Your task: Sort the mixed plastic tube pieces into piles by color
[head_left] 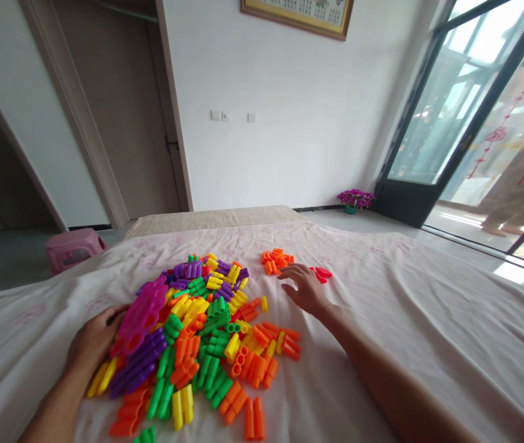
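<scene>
A green block (145,435) at the bottom edge lies nearest, in front of a heap of coloured plastic blocks (218,312) on the pale cloth (395,283); at the heap's left side a magenta piece (144,312) tilts against the left hand (93,344), its fingertips hidden, so I cannot tell whether they clamp it; the right hand (305,289), thumb and fingers apart, is beside an orange cluster (276,260) and red pieces (322,274); beyond stands a pink stool (74,247), far left.
</scene>
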The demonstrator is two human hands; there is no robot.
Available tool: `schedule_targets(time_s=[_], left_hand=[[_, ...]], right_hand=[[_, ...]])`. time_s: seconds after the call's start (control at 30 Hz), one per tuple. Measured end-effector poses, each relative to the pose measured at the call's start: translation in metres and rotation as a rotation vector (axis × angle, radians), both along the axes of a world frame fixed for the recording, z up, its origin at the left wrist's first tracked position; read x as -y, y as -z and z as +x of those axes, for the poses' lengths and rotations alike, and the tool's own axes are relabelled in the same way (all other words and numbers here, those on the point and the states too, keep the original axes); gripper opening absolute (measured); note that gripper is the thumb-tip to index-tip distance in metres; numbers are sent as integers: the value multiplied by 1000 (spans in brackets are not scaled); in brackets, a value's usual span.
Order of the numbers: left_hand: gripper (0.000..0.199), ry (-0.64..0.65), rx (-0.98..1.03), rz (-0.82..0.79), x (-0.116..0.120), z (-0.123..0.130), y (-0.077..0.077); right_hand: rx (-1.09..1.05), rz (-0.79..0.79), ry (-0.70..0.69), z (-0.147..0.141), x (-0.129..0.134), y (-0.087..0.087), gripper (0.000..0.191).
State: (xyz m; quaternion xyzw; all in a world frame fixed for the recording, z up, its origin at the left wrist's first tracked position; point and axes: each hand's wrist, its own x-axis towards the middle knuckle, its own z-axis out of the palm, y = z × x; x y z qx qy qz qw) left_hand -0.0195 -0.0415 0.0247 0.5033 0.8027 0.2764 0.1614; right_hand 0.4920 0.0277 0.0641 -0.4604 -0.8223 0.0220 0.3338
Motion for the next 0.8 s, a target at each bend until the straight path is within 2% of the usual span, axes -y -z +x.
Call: schedule_targets(time_s=[0.13, 0.23, 0.33, 0.47, 0.57, 0.7, 0.8], left_hand=[[56, 15, 9, 18, 0, -1, 5], [56, 35, 2, 43, 0, -4, 9], [58, 23, -13, 52, 0, -3, 8], [51, 6, -16, 54, 1, 2, 2], [48, -14, -24, 54, 1, 5, 0], [49, -32, -36, 47, 1, 3, 1], [49, -36, -36, 32, 0, 1, 2]], right_hand=[[-66, -21, -293, -51, 20, -20, 19], [-37, -28, -480, -91, 36, -34, 19], [63, -12, -594, -128, 45, -41, 21], [221, 12, -511, -167, 47, -36, 32], [257, 9, -468, -179, 45, -28, 28], [108, -61, -457, -174, 42, -26, 17], [-92, -191, -419, -161, 38, -28, 13]])
